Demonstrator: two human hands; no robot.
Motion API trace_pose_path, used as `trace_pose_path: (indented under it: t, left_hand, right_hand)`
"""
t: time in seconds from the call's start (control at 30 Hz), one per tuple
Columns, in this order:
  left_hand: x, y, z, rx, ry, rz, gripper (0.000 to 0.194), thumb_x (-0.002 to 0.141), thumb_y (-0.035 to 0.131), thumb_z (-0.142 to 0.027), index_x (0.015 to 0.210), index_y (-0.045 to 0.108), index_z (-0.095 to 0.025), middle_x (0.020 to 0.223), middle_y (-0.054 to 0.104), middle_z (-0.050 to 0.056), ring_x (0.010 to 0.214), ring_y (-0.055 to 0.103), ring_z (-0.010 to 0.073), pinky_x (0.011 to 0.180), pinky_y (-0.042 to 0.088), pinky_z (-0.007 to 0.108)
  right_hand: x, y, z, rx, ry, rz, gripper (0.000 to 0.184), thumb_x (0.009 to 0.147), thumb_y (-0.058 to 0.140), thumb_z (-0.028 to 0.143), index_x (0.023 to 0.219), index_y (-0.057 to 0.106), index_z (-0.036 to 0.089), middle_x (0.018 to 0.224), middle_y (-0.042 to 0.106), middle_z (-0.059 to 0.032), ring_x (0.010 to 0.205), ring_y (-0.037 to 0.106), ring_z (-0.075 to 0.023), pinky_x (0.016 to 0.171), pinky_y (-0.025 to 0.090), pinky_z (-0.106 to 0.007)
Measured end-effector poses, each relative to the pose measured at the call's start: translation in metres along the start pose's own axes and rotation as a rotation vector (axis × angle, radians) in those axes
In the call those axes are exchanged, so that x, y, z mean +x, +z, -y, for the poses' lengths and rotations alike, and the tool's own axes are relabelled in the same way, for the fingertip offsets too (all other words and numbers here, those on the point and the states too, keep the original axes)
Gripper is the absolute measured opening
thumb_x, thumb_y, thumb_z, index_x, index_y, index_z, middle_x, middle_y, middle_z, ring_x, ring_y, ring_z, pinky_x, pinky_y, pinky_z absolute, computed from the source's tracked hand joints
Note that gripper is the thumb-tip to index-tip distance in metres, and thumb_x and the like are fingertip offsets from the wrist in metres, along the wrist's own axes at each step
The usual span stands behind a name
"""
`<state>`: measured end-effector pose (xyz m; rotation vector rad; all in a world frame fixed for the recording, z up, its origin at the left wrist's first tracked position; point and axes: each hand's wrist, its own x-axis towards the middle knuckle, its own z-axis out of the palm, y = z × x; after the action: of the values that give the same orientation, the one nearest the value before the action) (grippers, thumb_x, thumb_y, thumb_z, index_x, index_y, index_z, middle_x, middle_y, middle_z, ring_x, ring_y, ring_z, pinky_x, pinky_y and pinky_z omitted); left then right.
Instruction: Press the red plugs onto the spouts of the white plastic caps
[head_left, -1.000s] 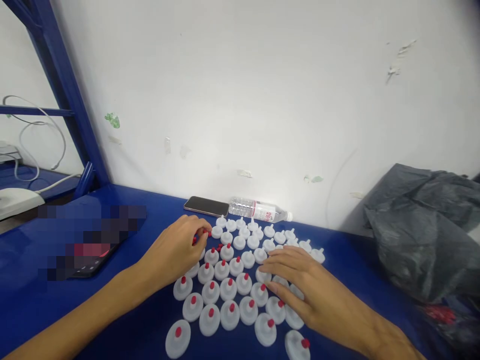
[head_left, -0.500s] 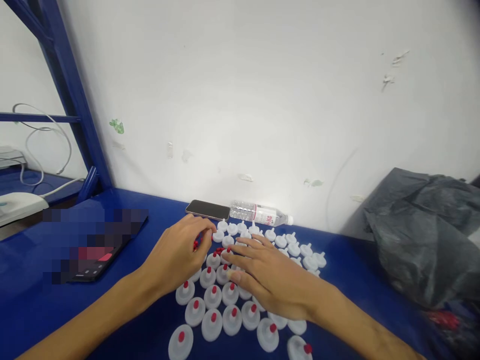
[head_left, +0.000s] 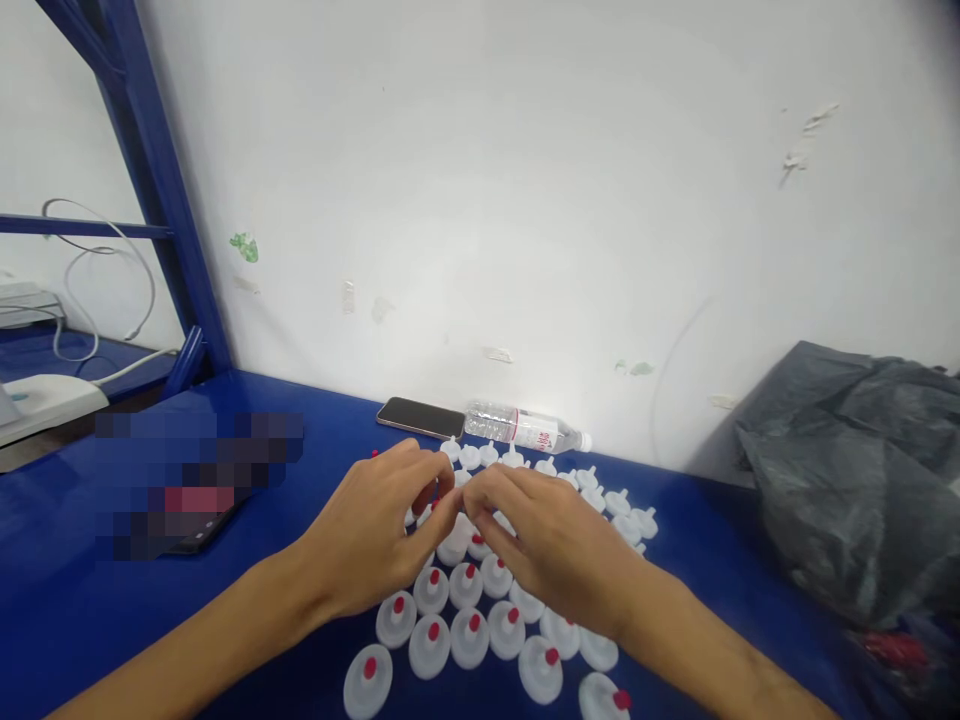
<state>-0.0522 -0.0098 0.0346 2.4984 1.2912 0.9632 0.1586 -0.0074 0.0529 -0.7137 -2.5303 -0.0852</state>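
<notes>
The left hand [head_left: 382,525] and right hand [head_left: 559,540] meet over the desk [head_left: 720,560], fingers curled in and tips together; the fingers hide what either grip pinches, if anything, so I cannot tell. One pale disc [head_left: 453,548] shows between the hands, just nearer than the fingertips; held or resting is unclear. Nearer discs [head_left: 426,655] wear red caps [head_left: 370,668]; those far right show bare stems. Beyond lie a phone [head_left: 420,417] and bottle [head_left: 525,428].
</notes>
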Motion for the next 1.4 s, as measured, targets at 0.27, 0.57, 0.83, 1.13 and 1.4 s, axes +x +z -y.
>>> trace_pose_path:
  t: [0.27,0.57,0.83,1.13,1.4]
  left_hand:
    - [0.002,0.006,0.006,0.112,0.012,-0.050,0.028,0.101,0.042,-0.027,0.076,0.054,-0.021,0.069,0.055,-0.002,0.065,0.049,0.0150,0.057,0.033,0.031]
    - [0.000,0.004,0.006,0.088,0.017,-0.047,0.030,0.100,0.042,-0.027,0.075,0.056,-0.020,0.068,0.056,-0.002,0.062,0.048,0.0146,0.057,0.032,0.030]
    - [-0.003,0.001,0.002,0.025,0.080,-0.055,0.024,0.100,0.049,-0.040,0.089,0.061,-0.023,0.076,0.061,-0.002,0.072,0.055,0.0168,0.062,0.036,0.031]
    - [-0.002,0.012,0.004,0.121,0.234,-0.058,0.025,0.105,0.039,-0.029,0.083,0.050,-0.024,0.076,0.061,0.001,0.067,0.049,0.0182,0.056,0.032,0.033]
    - [-0.004,0.006,0.003,0.088,0.147,-0.056,0.039,0.108,0.029,-0.034,0.075,0.047,-0.022,0.066,0.049,-0.002,0.061,0.044,0.0161,0.054,0.028,0.031]
  right_hand:
    - [-0.008,-0.011,-0.007,0.043,0.179,0.122,0.013,0.097,0.059,0.030,0.108,0.064,0.026,0.102,0.074,-0.0005,0.097,0.066,-0.0207,0.094,0.051,-0.041]
    - [-0.021,-0.005,-0.015,0.146,0.142,0.316,0.014,0.090,0.068,0.024,0.104,0.069,0.028,0.111,0.074,0.0009,0.117,0.062,-0.0211,0.109,0.043,-0.041]
    - [-0.008,-0.023,-0.005,0.354,0.474,0.040,0.012,0.090,0.069,0.041,0.088,0.065,0.030,0.097,0.074,0.0058,0.091,0.069,-0.0173,0.085,0.053,-0.035]
    - [-0.002,-0.008,0.006,0.599,0.621,-0.107,0.018,0.087,0.072,0.038,0.079,0.060,0.027,0.084,0.072,0.0058,0.079,0.069,-0.0170,0.073,0.056,-0.033]
    - [-0.004,-0.004,0.005,0.312,0.295,-0.061,0.042,0.088,0.075,0.038,0.128,0.062,0.037,0.122,0.075,0.0036,0.109,0.071,-0.0191,0.097,0.060,-0.037]
